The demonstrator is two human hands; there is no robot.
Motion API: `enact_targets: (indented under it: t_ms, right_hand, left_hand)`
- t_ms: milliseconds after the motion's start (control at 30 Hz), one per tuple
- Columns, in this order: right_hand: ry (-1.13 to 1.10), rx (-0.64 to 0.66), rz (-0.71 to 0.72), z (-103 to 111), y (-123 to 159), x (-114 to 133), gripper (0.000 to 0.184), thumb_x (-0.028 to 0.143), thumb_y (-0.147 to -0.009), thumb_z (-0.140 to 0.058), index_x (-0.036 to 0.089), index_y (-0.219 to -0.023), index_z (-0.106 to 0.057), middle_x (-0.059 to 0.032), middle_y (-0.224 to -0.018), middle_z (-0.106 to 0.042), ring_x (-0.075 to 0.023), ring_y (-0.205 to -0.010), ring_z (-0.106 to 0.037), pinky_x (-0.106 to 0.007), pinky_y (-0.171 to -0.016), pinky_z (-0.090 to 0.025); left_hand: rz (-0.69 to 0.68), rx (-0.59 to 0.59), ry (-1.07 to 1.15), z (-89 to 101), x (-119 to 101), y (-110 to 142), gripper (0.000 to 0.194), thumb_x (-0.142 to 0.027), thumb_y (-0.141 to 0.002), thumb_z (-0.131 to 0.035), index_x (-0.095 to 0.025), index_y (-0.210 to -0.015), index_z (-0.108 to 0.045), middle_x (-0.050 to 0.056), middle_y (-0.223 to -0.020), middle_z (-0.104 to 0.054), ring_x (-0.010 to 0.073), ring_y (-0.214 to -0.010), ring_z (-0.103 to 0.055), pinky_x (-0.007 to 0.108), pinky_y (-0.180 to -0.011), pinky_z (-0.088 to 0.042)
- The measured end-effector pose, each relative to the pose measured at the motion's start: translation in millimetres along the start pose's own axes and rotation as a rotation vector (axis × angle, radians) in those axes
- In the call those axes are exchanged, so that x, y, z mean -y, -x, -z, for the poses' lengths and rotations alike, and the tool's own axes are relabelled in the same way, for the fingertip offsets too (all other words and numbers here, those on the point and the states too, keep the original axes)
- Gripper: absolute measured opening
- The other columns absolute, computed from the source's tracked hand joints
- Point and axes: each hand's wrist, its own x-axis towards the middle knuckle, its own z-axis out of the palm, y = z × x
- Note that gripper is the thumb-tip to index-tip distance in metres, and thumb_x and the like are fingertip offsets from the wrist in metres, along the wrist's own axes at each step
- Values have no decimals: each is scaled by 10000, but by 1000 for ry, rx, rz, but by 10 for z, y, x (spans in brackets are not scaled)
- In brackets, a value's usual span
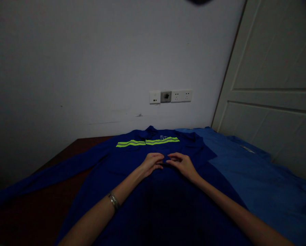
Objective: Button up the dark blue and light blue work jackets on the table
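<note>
A dark blue long-sleeved work jacket (132, 167) lies spread out face up, with a yellow-green and grey reflective stripe (163, 141) across its chest. Over the middle of the jacket front, just below the stripe, my two hands come close together. The fingers of my left hand (153, 162) are curled in a pinch at the fabric. Facing it from the right, my right hand (181, 164) pinches there too, thumb and forefinger close together. A thin dark edge shows between the fingertips, but the dim light blurs its detail.
A lighter blue garment (245, 174) lies on the right, partly under the jacket. Brown-red table surface (73, 191) shows on the left beneath the sleeve. Behind stands a white wall with sockets and a switch (170, 96); a panelled door (273, 92) is at right.
</note>
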Motion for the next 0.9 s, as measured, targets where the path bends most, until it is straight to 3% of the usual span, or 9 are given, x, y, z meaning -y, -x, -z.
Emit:
enact_targets:
  t_ms: [133, 267, 467, 600, 767, 900]
  right_hand:
    - [-31, 24, 12, 4, -1, -12, 349, 401, -631, -665, 151, -875, -658, -68, -858, -677, -184, -764, -633, -302, -711, -498]
    - [-65, 0, -27, 37, -34, -33, 373, 419, -631, -660, 144, -883, -652, -69, -833, -678, -188, -741, -632, -295, -676, -496]
    - [72, -200, 40, 218, -171, -120, 373, 487, -646, -636, 144, -789, -603, -51, -725, -630, -168, -665, -585, -280, -630, -471]
    - [228, -307, 156, 364, -233, -208, 404, 500, -686, -602, 155, -887, -545, -44, -742, -592, -142, -597, -540, -268, -576, -456]
    - [478, -181, 364, 398, -194, -206, 228, 396, -794, -518, 182, -870, -538, -45, -776, -584, -148, -640, -539, -275, -621, -448]
    - [463, -36, 439, 305, -129, -136, 146, 275, -831, -467, 188, -880, -574, -54, -832, -600, -164, -773, -568, -276, -702, -449]
  left_hand:
    - [-13, -9, -13, 24, 6, -12, 173, -228, -632, -687, -107, -659, -567, -11, -552, -518, 79, -528, -510, 193, -478, -465]
    - [-17, 8, -39, 65, 2, -27, 200, -256, -651, -678, -101, -744, -593, 52, -659, -605, 152, -670, -606, 213, -520, -475]
    - [-22, -25, 9, 111, -8, -57, 119, -174, -650, -639, -103, -723, -577, 61, -661, -628, 170, -670, -629, 259, -595, -502]
    - [-35, 6, 47, 102, 1, -59, 89, -148, -649, -620, -102, -702, -565, 62, -667, -643, 161, -662, -639, 292, -688, -511]
    - [162, 121, 18, 97, 22, -38, 159, -199, -646, -640, -104, -695, -522, 131, -752, -673, 237, -774, -657, 344, -757, -499]
    - [303, 98, -58, 131, 69, -54, 329, -380, -660, -661, -114, -650, -468, 169, -779, -667, 265, -777, -656, 342, -690, -520]
